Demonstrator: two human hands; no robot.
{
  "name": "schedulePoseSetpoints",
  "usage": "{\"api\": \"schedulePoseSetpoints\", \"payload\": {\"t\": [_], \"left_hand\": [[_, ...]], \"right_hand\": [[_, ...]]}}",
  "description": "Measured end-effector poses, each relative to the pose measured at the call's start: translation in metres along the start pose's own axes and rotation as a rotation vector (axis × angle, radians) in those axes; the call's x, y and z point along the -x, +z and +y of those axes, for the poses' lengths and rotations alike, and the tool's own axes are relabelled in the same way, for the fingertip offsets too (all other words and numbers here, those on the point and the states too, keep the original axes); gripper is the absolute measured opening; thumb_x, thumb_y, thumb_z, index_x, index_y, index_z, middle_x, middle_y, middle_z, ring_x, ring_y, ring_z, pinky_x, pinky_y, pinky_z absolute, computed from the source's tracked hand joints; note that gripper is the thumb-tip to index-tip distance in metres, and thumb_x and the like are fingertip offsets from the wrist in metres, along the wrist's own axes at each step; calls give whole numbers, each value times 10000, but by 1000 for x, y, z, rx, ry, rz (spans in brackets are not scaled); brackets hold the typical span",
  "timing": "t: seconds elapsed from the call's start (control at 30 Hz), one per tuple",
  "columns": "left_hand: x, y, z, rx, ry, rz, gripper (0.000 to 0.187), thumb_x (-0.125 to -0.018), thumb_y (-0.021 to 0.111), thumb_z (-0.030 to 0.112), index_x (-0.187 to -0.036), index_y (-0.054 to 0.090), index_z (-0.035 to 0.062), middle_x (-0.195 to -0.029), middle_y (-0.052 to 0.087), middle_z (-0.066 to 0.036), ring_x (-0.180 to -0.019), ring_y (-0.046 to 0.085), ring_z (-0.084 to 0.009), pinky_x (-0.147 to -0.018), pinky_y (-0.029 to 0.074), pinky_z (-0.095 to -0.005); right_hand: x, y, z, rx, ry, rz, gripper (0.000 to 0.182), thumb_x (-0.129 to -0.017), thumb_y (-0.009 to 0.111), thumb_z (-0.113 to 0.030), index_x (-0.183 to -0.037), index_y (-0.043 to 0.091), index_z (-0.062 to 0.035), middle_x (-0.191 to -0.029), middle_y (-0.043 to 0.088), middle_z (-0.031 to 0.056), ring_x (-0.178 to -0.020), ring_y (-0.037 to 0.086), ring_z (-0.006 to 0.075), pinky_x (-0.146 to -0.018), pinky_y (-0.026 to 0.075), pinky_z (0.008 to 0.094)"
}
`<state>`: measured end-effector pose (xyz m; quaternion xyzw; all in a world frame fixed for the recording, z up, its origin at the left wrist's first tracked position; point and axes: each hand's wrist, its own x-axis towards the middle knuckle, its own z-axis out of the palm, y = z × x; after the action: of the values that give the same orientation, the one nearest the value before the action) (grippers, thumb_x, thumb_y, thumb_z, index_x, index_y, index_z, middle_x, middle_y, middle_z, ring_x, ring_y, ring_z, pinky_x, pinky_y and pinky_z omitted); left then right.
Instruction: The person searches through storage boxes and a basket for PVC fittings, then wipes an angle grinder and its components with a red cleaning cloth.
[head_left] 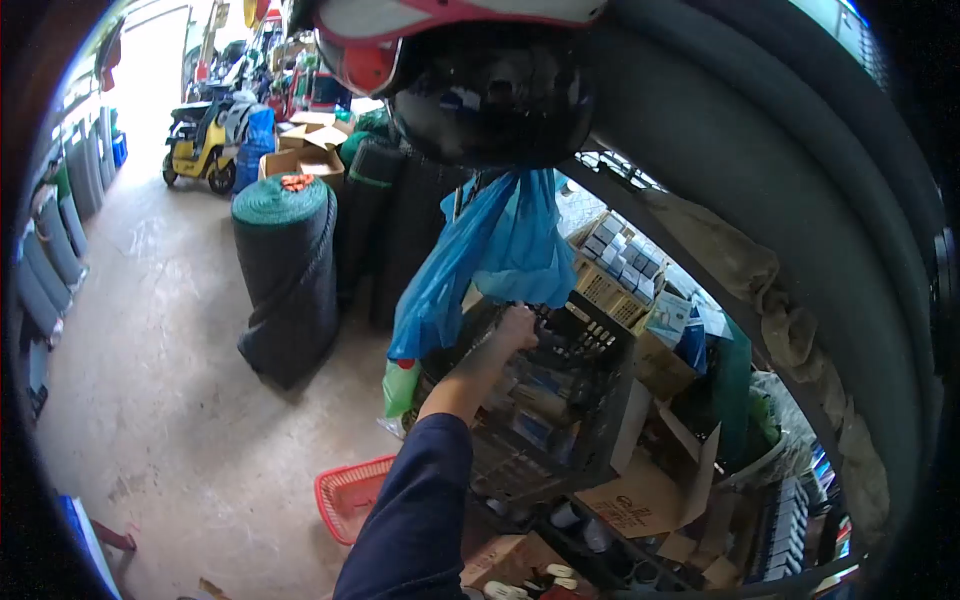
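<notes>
My left hand [518,327] reaches over a black plastic crate [618,375], near its far side. The fingers look curled round something dark that I cannot make out. Packaged small items [540,400] lie in the crate below the wrist. Just beyond and left of the hand hang blue plastic bags [520,245]. My right hand is out of view.
A red basket [350,490] sits on the floor left of the forearm. An open cardboard box [640,495] stands right of the crate. Wrapped dark rolls [285,290] stand farther left. Helmets [490,95] hang overhead.
</notes>
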<state>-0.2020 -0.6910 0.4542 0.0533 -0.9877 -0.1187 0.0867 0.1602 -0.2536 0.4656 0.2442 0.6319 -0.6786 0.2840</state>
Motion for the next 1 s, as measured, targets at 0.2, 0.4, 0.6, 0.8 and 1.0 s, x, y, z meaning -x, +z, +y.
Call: {"api": "schedulePoseSetpoints", "payload": {"t": [0.2,0.4,0.6,0.8,1.0], "left_hand": [[56,-60,19,235,85,332,221,-750,651,169,-835,617,-33,-824,618,-246,-815,626,-339,-720,504,-456],[216,-197,37,663,189,667,387,-835,649,180,-1164,564,-4,-998,603,-164,-865,613,-297,-768,519,-408],[365,-160,74,2146,-291,591,407,-1010,530,369,-1346,441,157,-1045,592,-53,-945,592,-181,-779,535,-346],[449,-82,119,2274,-789,225,414,-1011,477,517,-1123,544,123,-928,594,-46,-793,612,-175,-675,539,-345],[442,-63,94,1963,-756,461,393,-1025,457,497,-1117,538,124,-938,605,-53,-808,625,-184,-678,543,-335]], "right_hand": [[2,16,5,-37,-2,-64,705,-916,629,-437,-1461,384,-64,-1439,433,100,-1308,436,241,-1081,396,404],[6,31,13,-99,-4,-120,765,-917,622,-505,-1488,357,-70,-1479,396,96,-1349,398,237,-1107,371,403],[-2,47,32,-202,-132,-80,828,-918,615,-572,-1516,330,-76,-1519,359,92,-1390,359,233,-1133,346,402],[41,130,-9,277,-96,-455,741,-951,592,-542,-1467,428,-36,-1497,434,116,-1387,382,229,-1143,314,386],[112,169,-11,909,-1286,-473,635,-945,607,-184,-1511,351,-56,-1586,262,197,-1442,293,375,-1174,248,396]]}}
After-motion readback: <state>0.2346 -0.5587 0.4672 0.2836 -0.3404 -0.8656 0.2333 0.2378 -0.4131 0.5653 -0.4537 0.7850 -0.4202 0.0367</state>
